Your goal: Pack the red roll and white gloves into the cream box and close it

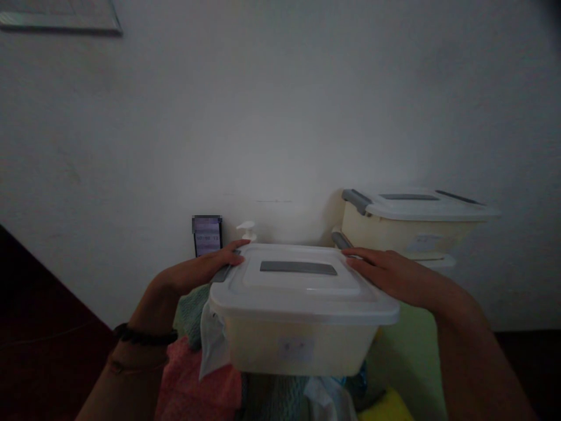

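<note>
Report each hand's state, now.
Left hand: touching white rectangular plastic lid at left edge; grip unclear.
Right hand: touching lid's right edge; grip unclear.

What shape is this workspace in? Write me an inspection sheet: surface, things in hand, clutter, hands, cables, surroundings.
Surface: green top, showing at the right; largely covered elsewhere.
Things in hand: front box, white lid on, grey lid handle lying flat; whether it is lifted, cannot tell.
Clutter: red cloth, green cloth, yellow item around or below the box.
Hands: left hand at the box's left edge, right hand on its right edge.
Cables: faint line on the dark floor at left; cannot tell if a cable.
Surroundings: white wall, lit screen, white pump top, another lidded box.
</note>
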Demonstrator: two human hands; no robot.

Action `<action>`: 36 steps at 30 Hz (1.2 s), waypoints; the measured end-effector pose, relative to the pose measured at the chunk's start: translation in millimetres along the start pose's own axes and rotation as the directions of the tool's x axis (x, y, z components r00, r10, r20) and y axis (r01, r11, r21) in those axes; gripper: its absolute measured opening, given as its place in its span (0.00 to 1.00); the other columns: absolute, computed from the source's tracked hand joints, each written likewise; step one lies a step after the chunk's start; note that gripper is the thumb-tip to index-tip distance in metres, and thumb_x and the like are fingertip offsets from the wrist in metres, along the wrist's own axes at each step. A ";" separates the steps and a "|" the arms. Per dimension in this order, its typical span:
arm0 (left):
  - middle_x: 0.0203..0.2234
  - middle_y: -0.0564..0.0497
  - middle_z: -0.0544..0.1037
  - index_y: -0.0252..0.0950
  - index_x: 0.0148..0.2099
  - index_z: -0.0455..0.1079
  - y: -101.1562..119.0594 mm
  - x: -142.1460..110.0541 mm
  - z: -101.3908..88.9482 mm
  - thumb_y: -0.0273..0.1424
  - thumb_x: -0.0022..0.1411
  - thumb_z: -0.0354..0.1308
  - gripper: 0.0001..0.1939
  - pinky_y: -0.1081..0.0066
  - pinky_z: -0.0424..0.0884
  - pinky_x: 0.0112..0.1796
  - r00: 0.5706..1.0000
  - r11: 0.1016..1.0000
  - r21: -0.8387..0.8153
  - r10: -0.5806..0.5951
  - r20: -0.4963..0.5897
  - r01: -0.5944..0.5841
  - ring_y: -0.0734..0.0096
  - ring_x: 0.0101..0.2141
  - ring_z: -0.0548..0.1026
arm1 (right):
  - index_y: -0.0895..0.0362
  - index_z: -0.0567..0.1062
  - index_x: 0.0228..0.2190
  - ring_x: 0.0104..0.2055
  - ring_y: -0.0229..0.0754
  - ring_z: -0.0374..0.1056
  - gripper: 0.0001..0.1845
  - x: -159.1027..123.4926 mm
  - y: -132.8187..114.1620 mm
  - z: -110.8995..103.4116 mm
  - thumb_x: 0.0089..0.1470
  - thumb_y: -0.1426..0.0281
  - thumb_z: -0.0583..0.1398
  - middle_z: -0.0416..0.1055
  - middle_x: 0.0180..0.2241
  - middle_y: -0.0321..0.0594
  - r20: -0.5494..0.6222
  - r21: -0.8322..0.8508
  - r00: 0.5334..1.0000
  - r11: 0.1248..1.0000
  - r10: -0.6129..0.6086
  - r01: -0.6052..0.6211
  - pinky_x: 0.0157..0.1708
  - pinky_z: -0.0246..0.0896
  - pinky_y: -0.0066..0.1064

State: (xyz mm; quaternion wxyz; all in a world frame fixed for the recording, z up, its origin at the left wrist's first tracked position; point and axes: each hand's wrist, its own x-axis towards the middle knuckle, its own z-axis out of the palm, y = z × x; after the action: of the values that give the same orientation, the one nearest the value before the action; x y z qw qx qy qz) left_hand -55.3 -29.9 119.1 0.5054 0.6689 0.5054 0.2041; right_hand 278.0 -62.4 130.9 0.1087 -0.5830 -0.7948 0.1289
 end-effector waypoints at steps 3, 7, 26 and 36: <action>0.65 0.53 0.55 0.41 0.67 0.50 -2.3 0.3 -1.8 0.44 0.59 0.50 0.35 0.66 0.56 0.58 1.000 1.000 0.027 0.016 -0.023 -0.015 0.57 0.62 0.57 | 0.57 0.71 0.53 0.53 0.52 0.68 0.27 0.5 1.0 -0.3 0.61 0.61 0.44 0.71 0.52 0.43 -0.004 -0.001 1.000 1.000 -0.015 0.015 0.52 0.63 0.43; 0.64 0.51 0.57 0.38 0.67 0.49 -2.2 0.8 -1.8 0.43 0.59 0.49 0.36 0.66 0.58 0.58 1.000 1.000 -0.018 0.013 -0.003 -0.014 0.56 0.60 0.60 | 0.55 0.71 0.53 0.53 0.52 0.68 0.27 0.8 1.1 0.0 0.61 0.62 0.43 0.71 0.53 0.42 0.022 -0.004 0.999 0.999 -0.033 0.033 0.52 0.63 0.44; 0.61 0.42 0.63 0.33 0.64 0.56 5.9 -9.9 -7.7 0.47 0.63 0.43 0.32 0.57 0.54 0.59 0.961 0.833 0.541 0.230 -0.155 -0.112 0.53 0.59 0.61 | 0.56 0.70 0.54 0.48 0.52 0.72 0.27 -6.3 -5.4 -4.7 0.61 0.58 0.45 0.75 0.48 0.44 0.012 0.032 1.000 0.999 -0.016 0.015 0.47 0.66 0.42; 0.61 0.49 0.63 0.38 0.62 0.59 28.3 -24.2 16.7 0.49 0.66 0.39 0.30 0.61 0.49 0.61 0.968 0.754 0.639 0.243 -0.055 -0.153 0.57 0.60 0.59 | 0.56 0.72 0.50 0.49 0.52 0.71 0.23 -7.4 -14.4 -4.2 0.61 0.62 0.47 0.73 0.49 0.46 -0.032 0.022 0.999 0.999 -0.023 0.023 0.48 0.64 0.42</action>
State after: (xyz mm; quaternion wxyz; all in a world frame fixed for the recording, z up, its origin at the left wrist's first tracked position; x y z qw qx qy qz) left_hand -38.7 -58.5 143.0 0.1925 0.8336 0.5036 0.1204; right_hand 268.7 -73.3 139.5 0.1295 -0.5745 -0.7981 0.1273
